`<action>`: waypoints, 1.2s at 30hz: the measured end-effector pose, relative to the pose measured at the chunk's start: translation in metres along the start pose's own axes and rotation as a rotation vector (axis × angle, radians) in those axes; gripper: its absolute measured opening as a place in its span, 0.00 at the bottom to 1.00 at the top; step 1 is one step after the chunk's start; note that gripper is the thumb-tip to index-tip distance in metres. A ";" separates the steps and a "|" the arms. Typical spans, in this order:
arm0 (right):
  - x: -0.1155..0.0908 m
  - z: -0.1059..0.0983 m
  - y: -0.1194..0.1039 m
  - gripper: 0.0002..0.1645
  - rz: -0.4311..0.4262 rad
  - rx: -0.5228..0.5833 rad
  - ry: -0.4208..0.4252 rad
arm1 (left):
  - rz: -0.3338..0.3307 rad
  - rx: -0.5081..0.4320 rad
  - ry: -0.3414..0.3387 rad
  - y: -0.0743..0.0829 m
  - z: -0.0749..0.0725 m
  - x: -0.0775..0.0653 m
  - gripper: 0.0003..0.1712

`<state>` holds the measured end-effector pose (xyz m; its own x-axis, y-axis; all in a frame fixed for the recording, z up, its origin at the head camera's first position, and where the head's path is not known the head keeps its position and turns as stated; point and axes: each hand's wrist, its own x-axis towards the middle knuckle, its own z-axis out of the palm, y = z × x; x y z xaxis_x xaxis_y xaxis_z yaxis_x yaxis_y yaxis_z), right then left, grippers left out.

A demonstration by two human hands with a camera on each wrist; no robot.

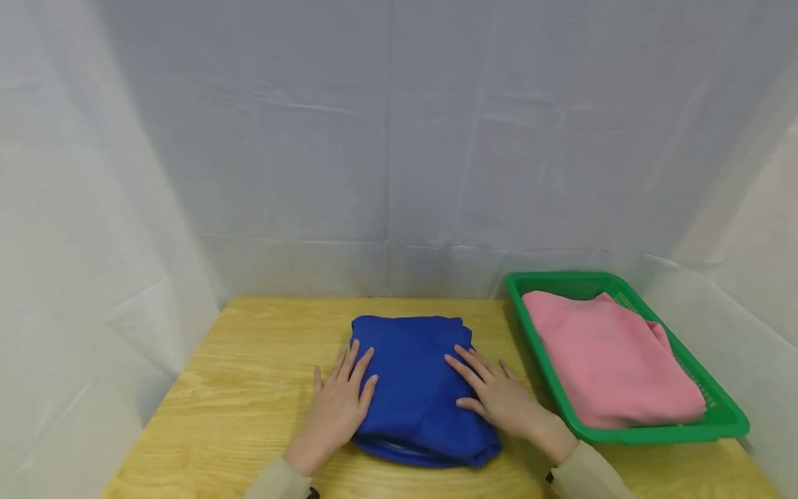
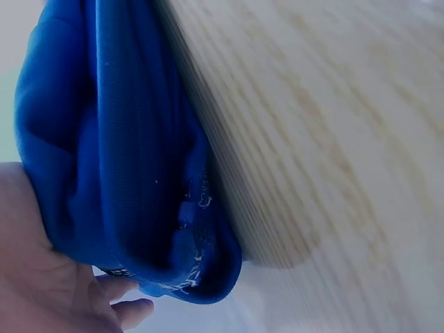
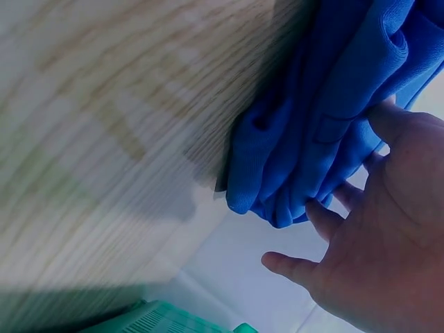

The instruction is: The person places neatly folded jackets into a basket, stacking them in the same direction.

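Observation:
A folded blue garment (image 1: 411, 388) lies on the wooden table, its layers stacked into a rough rectangle. On its left edge rests my left hand (image 1: 339, 405), fingers spread and fairly straight. My right hand (image 1: 501, 398) touches the right edge with its fingers extended. In the left wrist view, the garment's folded side (image 2: 139, 152) shows rolled layers and loose threads near one end, with the palm against it. Several stacked folds (image 3: 312, 139) appear in the right wrist view, where fingertips press the upper layers and the little finger sticks out clear of the cloth.
To the right stands a green plastic basket (image 1: 654, 435) with a folded pink cloth (image 1: 614, 360) inside; its near corner reaches past the table's right edge. Wood-grain tabletop (image 1: 249, 388) extends to the left. Pale sheeting (image 1: 386, 138) hangs behind and at both sides.

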<state>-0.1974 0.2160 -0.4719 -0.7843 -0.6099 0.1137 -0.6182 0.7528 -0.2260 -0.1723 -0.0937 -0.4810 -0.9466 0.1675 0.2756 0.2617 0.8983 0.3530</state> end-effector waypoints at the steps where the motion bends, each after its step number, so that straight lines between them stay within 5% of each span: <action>1: 0.000 0.000 0.000 0.42 -0.001 -0.001 0.004 | 0.000 -0.001 0.000 0.000 0.000 0.000 0.30; 7: 0.000 0.002 0.000 0.40 -0.002 0.007 0.047 | 0.019 -0.027 -0.003 -0.003 -0.004 0.003 0.30; 10: 0.002 0.003 0.000 0.38 0.035 0.106 0.062 | 0.023 -0.020 -0.008 -0.010 -0.012 0.008 0.32; 15: 0.006 0.003 0.002 0.42 0.228 0.339 0.063 | -0.046 -0.045 -0.090 -0.021 -0.023 0.013 0.41; 21: 0.006 0.007 0.011 0.46 0.414 0.372 0.060 | -0.106 -0.099 -0.185 -0.035 -0.022 0.017 0.45; 28: 0.010 0.013 0.009 0.47 0.437 0.393 0.023 | -0.130 -0.206 -0.264 -0.041 -0.011 0.017 0.46; 36: 0.021 0.014 -0.014 0.51 0.408 0.386 0.132 | -0.140 -0.435 -0.182 -0.029 0.000 0.015 0.44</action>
<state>-0.2043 0.1894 -0.4795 -0.9704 -0.2347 0.0569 -0.2197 0.7605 -0.6111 -0.1942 -0.1178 -0.4869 -0.9857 0.1601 0.0521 0.1473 0.6704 0.7272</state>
